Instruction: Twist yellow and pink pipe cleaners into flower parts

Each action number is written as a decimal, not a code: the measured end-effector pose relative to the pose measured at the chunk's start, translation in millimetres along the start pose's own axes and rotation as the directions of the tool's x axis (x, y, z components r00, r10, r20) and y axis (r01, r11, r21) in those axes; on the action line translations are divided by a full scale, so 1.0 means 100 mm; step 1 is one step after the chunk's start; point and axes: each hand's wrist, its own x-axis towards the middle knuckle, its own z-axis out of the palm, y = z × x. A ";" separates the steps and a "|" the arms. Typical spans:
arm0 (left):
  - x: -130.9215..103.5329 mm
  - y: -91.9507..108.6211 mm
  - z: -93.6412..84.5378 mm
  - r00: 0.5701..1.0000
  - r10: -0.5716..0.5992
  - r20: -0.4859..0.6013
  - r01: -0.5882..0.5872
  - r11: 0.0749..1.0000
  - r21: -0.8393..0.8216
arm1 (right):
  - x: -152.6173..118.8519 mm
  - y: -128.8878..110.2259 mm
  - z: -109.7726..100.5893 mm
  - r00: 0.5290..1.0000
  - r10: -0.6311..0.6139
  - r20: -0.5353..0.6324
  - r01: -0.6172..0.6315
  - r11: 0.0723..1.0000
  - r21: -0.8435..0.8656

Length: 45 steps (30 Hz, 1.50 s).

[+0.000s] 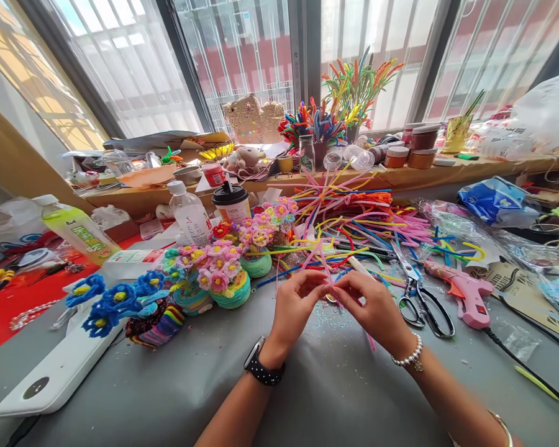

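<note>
Pink pipe cleaners (323, 256) rise between my two hands, which meet near the middle of the grey table. My left hand (297, 305) pinches them with thumb and forefinger. From the other side my right hand (371, 304) grips the same pink strands, its fingertips touching those of the left. One pink end hangs below the right hand. Just left stand small pots of pipe-cleaner flowers, pink ones (218, 267) and blue ones (120, 298). Behind the hands lies a heap of loose pipe cleaners (372, 217) in many colours.
Scissors (419, 298) and a pink glue gun (466, 295) with its cord lie to the right. A white device (60, 372), a green-labelled bottle (77, 230), a clear bottle (189, 214) and a lidded cup (231, 203) stand left. Jars (423, 138) line the windowsill.
</note>
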 end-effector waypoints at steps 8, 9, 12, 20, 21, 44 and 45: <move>0.01 0.01 0.00 0.999 -0.043 -0.028 0.039 0.992 -0.120 | 0.01 0.00 -0.01 0.998 -0.032 0.057 0.030 0.999 0.028; 0.01 0.01 0.00 0.999 -0.046 -0.026 0.041 0.988 -0.151 | 0.01 0.01 -0.02 0.997 -0.030 0.073 0.027 0.999 0.041; 0.02 0.02 0.00 0.997 -0.074 -0.018 0.069 0.976 -0.207 | 0.02 0.02 -0.04 0.992 -0.023 0.125 0.016 0.998 0.057; 0.04 0.04 -0.02 0.994 -0.113 -0.006 0.109 0.970 -0.216 | 0.02 0.07 -0.02 0.965 -0.046 0.260 0.039 0.999 0.032; 0.04 0.04 -0.02 0.993 -0.119 -0.002 0.115 0.967 -0.226 | 0.02 0.07 -0.02 0.957 -0.061 0.283 0.055 0.998 0.028; 0.01 0.01 -0.01 0.999 -0.041 0.017 0.041 0.999 0.012 | 0.01 0.08 -0.03 0.972 -0.014 0.234 0.038 0.994 -0.099; 0.02 0.00 -0.01 0.999 -0.040 0.034 0.039 0.999 0.035 | 0.02 0.09 -0.03 0.973 -0.017 0.230 0.045 0.992 -0.117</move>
